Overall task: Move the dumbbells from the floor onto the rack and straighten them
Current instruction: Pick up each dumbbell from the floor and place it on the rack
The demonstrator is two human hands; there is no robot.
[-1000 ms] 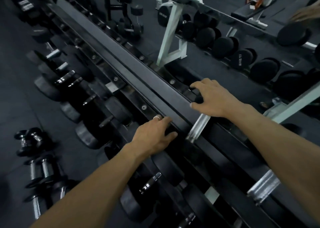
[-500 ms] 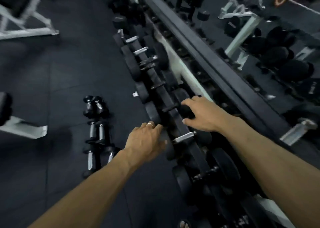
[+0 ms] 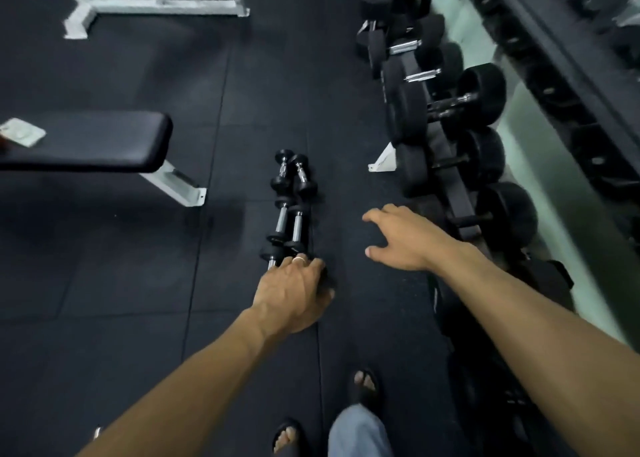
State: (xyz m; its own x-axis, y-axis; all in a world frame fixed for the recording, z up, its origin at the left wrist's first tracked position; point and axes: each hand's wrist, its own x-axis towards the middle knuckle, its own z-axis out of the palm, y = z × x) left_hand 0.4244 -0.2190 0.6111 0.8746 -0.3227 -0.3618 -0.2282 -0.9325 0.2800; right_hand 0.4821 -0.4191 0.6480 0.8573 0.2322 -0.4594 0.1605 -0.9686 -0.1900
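Small black dumbbells with chrome handles lie in a row of pairs on the dark floor: a far pair (image 3: 293, 172), a middle pair (image 3: 289, 226) and a near pair (image 3: 271, 257) mostly hidden under my left hand. My left hand (image 3: 294, 292), a ring on one finger, reaches down over that near pair with fingers curled; no grip shows. My right hand (image 3: 398, 240) is spread with fingers apart and holds nothing, between the floor dumbbells and the rack (image 3: 457, 196). The rack on the right carries large black dumbbells (image 3: 446, 110).
A black padded bench (image 3: 86, 141) on a white frame stands at the left. Another white equipment base (image 3: 156, 6) sits at the top. My sandalled feet (image 3: 367, 385) and a trouser leg show at the bottom. A higher rack rail (image 3: 554, 58) runs along the right edge.
Both hands left the rack. The view swung left and down to the floor. My left hand dropped over the nearest floor dumbbells, and my right hand now hovers beside the rack's lower tier.
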